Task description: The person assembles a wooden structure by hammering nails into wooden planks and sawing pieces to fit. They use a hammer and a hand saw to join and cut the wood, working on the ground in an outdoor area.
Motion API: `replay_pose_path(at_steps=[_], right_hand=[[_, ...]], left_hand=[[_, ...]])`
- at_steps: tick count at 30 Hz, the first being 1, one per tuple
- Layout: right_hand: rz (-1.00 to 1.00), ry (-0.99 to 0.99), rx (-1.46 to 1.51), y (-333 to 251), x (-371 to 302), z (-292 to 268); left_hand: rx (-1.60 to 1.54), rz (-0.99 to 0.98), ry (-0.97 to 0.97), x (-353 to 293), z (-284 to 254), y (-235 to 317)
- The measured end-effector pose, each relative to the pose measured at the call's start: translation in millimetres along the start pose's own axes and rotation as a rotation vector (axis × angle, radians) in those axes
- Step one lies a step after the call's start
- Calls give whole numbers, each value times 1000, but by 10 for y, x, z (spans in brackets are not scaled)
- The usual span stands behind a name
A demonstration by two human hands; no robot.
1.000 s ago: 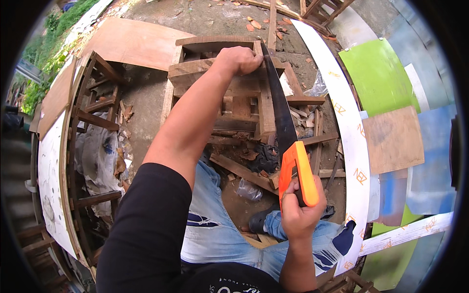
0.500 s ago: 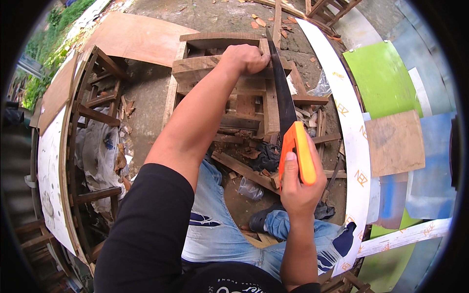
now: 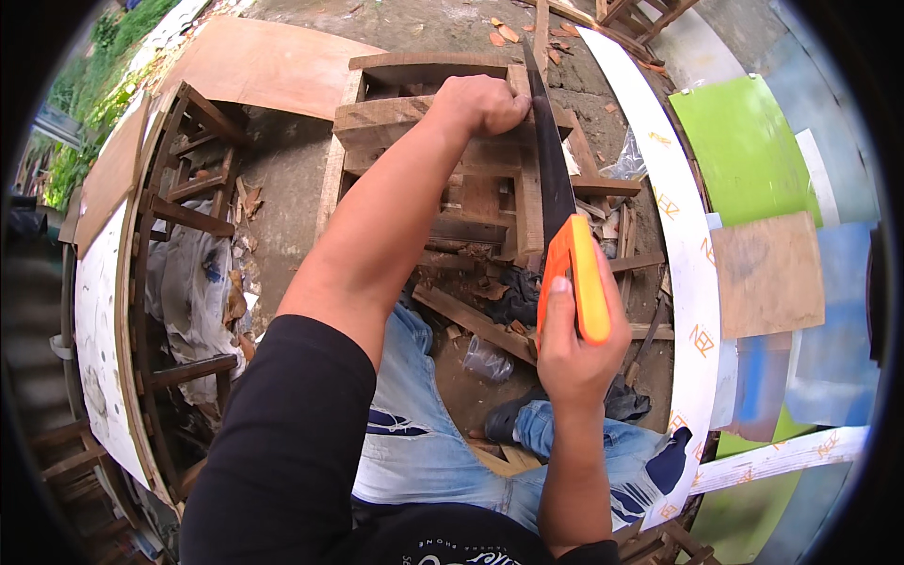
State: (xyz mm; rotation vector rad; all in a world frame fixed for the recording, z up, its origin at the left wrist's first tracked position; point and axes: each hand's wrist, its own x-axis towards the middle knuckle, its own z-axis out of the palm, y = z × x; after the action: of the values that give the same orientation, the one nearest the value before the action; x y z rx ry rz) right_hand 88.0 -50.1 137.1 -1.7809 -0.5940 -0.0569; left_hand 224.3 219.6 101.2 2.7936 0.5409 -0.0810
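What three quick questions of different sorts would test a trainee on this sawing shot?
1. True or false: the right hand grips the orange handle of the saw.
2. Multiple choice: the left hand rests on a) the green panel, b) the wooden plank beside the saw blade, c) the clear plastic bottle.
3. Fill in: the white strip lies on the person's ____ side.

Key: 1 true; 2 b; 3 right.
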Motion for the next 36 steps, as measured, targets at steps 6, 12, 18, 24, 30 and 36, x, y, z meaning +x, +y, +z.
replay_pose_path(at_steps=[6,12,18,24,30,36], right_hand=[[-4,-11,-26,24,186,76],[-4,11,30,-32,-85,19],[-3,-1,-45,54,300,114],[60,16,19,-86,41,43],[-3,3,-13,93,395,142],[112,28,-38,-68,184,72]], left_hand=[[-23,5,40,-40,-32,29],[26,22,14,37,33,-12],[45,16,-19,28,-22,7],[45,5,8,43,14,1],[21,9,12,50,-21,-12],[29,35,38,-13,44,3]])
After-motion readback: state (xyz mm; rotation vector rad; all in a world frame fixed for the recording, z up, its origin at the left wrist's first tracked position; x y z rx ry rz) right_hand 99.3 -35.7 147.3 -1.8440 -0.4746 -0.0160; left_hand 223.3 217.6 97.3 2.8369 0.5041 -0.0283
